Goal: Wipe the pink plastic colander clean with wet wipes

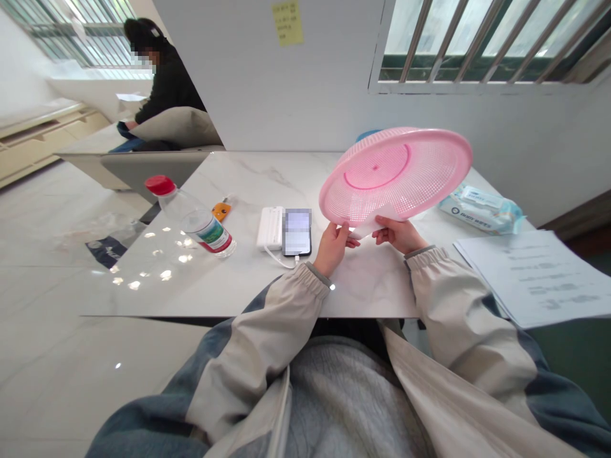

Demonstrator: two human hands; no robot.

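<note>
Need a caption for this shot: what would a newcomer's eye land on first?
The bright pink perforated plastic basket stands out, held up tilted above the marble table by the left hand and right hand. Next comes the red-capped water bottle, lying on the table's left side. Farther off at upper left, a person in a dark top sits bent forward.

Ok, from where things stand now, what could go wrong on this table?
The pink plastic basket is tilted up, held only at its lower rim by the left hand and right hand, so it could slip. The left sleeve lies close to the white charging cable joining the phone and power bank, and might snag it.
</note>
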